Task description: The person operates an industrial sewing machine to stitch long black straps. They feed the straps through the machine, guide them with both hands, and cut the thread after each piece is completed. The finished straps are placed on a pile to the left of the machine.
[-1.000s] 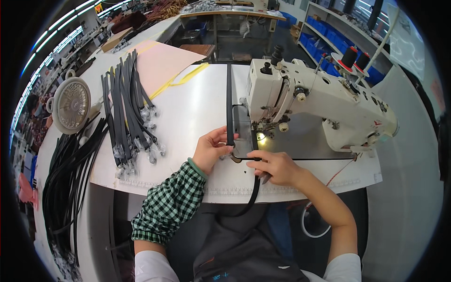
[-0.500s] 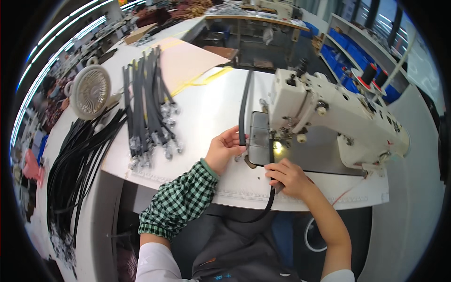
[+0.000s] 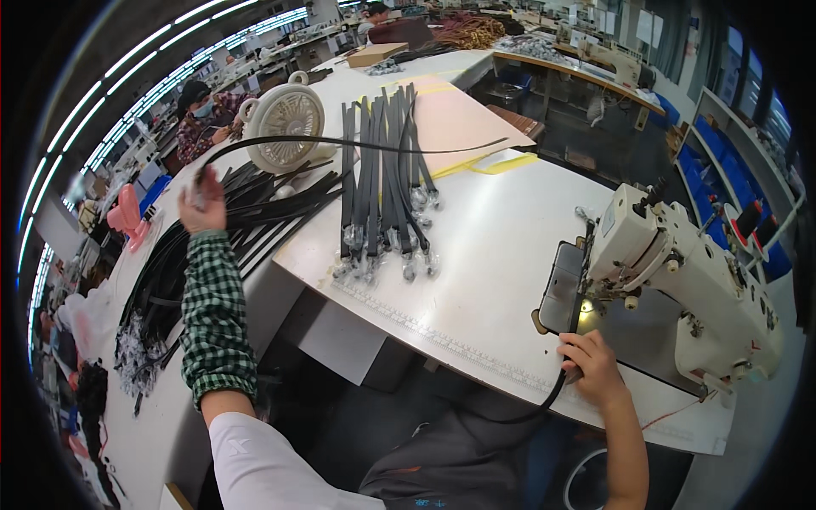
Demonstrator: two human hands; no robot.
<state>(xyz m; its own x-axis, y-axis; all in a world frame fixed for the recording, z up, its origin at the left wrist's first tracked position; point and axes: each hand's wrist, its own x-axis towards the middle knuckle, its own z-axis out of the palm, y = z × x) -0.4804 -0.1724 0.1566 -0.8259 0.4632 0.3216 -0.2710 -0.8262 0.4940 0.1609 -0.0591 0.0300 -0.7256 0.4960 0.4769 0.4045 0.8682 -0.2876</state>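
My left hand (image 3: 202,204), in a green checked sleeve, is raised at the left above a heap of black straps (image 3: 183,255). Its fingers close on the end of one long black strap (image 3: 340,141), which arcs through the air to the right past the fan. At the sewing machine (image 3: 671,255), my right hand (image 3: 592,367) grips another black strap (image 3: 557,393) at the front of the metal plate. That strap runs under the needle area, and its tail hangs in a curve over the table edge. A small lamp glows by the needle.
A bundle of dark straps (image 3: 382,170) with plastic-wrapped ends lies on the white table (image 3: 484,246). A round pale fan (image 3: 287,127) stands behind the heap. A pink fan (image 3: 127,214) and a seated person (image 3: 204,119) are farther left. Thread spools (image 3: 750,218) stand at the right.
My left hand has swung from beside the machine to the far left, carrying a strap. The view has turned left. My right hand stays on its strap by the needle.
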